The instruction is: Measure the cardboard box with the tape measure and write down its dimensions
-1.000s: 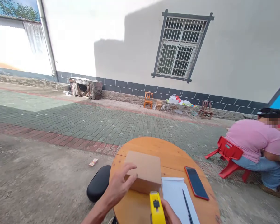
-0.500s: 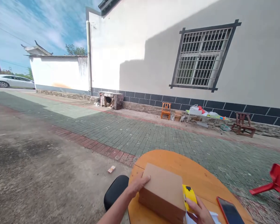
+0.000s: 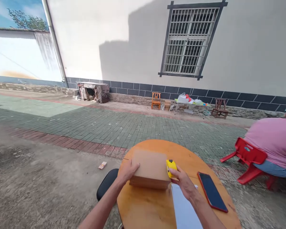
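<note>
A brown cardboard box [image 3: 150,165] rests on the round wooden table [image 3: 143,210]. My left hand [image 3: 128,171] grips the box by its left side, thumb on the top face. In my right hand [image 3: 181,181] is a yellow tape measure [image 3: 171,167] with a black button, held at the box's right edge. I cannot tell whether any blade is pulled out. White paper [image 3: 184,206] lies on the table, partly under my right forearm.
On the table's right lies a phone [image 3: 212,192] with a red edge. A black seat [image 3: 107,184] stands at the table's left. To the right, a person in a pink shirt [image 3: 274,140] sits on a red plastic chair [image 3: 249,151]. A small packet [image 3: 102,165] lies on the ground.
My view has swung right and down, bringing the seated person and more of the table into sight. Both hands remain on the box and the tape measure; the box appears turned more squarely toward me.
</note>
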The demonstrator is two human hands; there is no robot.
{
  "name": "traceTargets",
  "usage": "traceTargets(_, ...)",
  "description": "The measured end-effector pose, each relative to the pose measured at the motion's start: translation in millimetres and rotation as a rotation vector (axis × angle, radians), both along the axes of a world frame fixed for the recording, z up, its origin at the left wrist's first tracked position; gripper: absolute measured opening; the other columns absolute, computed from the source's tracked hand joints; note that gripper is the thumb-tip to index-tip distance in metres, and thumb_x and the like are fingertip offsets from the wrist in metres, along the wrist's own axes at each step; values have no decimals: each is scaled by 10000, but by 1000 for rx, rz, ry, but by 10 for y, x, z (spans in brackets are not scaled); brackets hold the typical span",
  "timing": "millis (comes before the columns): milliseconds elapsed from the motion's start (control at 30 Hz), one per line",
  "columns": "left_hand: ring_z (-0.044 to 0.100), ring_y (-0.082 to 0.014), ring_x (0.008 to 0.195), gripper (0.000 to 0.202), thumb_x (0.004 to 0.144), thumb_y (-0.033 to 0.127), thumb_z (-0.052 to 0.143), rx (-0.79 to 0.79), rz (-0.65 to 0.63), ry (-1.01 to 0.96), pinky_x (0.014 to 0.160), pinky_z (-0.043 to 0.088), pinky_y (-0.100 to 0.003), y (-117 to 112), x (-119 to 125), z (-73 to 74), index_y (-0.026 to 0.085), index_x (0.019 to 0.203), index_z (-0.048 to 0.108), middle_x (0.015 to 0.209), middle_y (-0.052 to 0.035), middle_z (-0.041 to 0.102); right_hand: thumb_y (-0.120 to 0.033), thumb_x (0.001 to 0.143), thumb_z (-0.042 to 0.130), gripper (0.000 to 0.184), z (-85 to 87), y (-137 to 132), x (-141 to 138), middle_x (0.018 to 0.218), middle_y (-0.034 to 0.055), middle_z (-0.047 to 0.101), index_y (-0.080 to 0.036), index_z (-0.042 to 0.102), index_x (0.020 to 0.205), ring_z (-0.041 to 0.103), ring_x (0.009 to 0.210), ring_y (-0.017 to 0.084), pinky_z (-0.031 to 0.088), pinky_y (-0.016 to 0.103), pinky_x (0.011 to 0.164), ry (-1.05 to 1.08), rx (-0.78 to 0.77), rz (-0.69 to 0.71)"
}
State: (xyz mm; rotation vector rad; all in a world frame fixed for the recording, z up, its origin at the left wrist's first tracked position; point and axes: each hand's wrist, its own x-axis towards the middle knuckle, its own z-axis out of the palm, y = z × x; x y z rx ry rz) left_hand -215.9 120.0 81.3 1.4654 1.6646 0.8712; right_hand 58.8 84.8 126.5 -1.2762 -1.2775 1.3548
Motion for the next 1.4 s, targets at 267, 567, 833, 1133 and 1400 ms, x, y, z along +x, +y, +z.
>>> traceTargets(267,623,-210,1008,345,933,431,567,23,33,-41,909,504,-442,303,-12,-86,154,1135,602,1131,-76,637,-340,608,724,668,69,451,-326,1190,90,650,-169,564,1234,589,1068,255,438,336,890,-455,237,42)
traceTargets(567,679,-225,974,392,875,419,498,126,61,-187,794,531,-295,225,20,-160,182,1156,635,1108,-72,718,-375,661,738,682,46,565,-895,1320,158,586,-170,567,1289,495,1227,342,326,438,1003,-798,441,59)
traceTargets(833,525,-313,1227,665,825,570,447,224,462,-142,1052,415,-477,-568,24,-488,173,1359,451,1398,-130,505,-284,914,418,321,-247,-309,886,908,62,727,-179,693,1042,664,782,195,496,293,706,-925,379,-122)
traceTargets(1133,514,-266,1280,447,860,156,463,757,-385,352,983,493,-421,-1727,1608,-1193,252,1285,564,1405,-81,541,-6,863,435,348,-1105,-933,1462,1203,139,652,-191,671,1038,647,847,207,462,315,721,-1239,683,257)
traceTargets(1400,545,-279,1225,365,886,377,558,978,-508,732,971,460,-429,-1576,1775,-1110,217,1210,608,1355,-56,594,-124,948,440,183,-941,-872,1646,914,74,697,-187,612,934,616,676,157,477,289,656,-1152,1004,276)
